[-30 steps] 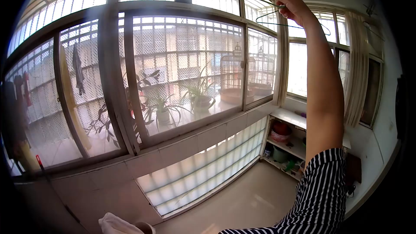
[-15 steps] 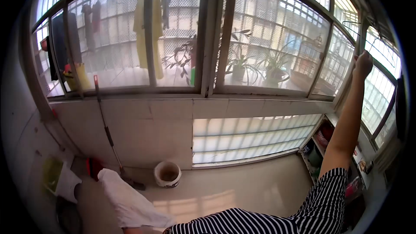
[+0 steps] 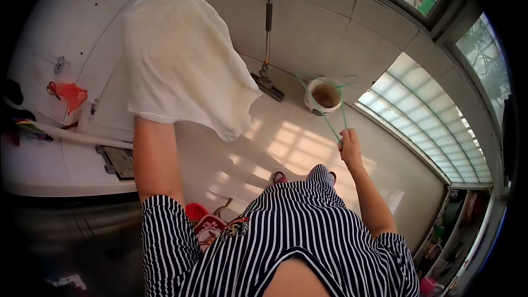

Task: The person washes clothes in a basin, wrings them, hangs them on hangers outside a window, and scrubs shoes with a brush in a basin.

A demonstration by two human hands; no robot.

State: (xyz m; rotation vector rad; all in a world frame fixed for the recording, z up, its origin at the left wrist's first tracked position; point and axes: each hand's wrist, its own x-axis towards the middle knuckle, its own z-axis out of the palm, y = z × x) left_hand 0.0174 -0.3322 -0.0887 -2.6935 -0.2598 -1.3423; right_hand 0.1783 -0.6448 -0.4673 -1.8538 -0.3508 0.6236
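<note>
A white cloth [image 3: 181, 55] hangs over my raised left forearm and hides my left hand completely. My right hand [image 3: 350, 146] is closed round one end of a thin green wire hanger [image 3: 330, 127], held out over the floor at the right. The hanger's far part and hook overlap the view of a round, pale pot [image 3: 323, 97] standing by the wall. Cloth and hanger are apart.
A squeegee mop [image 3: 268, 85] leans against the tiled wall. Left is a white counter [image 3: 71, 173] with a dark front; red-handled scissors [image 3: 52, 89] hang above it. A shelf [image 3: 448, 236] stands at the lower right. A red basket [image 3: 209, 228] is beside my body.
The view has swung down and left from the windows. My right hand has come down from overhead with the green hanger, and the cloth on my left arm is now raised into full view.
</note>
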